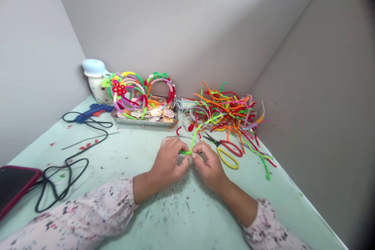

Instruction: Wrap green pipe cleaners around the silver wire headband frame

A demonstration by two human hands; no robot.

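My left hand (170, 162) and my right hand (211, 166) meet over the middle of the table, thumbs and fingers pinched. Between them they grip a bright green pipe cleaner (193, 138). One end of it stands up and away toward the pile, while a short wrapped-looking part lies between the fingertips. A thin grey wire (184, 137) curves just behind the hands, partly hidden by my left fingers; whether it is held I cannot tell. Just right of my right hand lie scissors (224, 148) with one red and one yellow handle loop.
Behind the hands, a metal tray (143, 122) holds shells and pipe-cleaner-wrapped headbands (131, 90). Many loose pipe cleaners (228, 105) are heaped at the back right. On the left are a white cup (99, 86), a blue glue gun (93, 111), black cable (70, 160) and a phone (17, 185).
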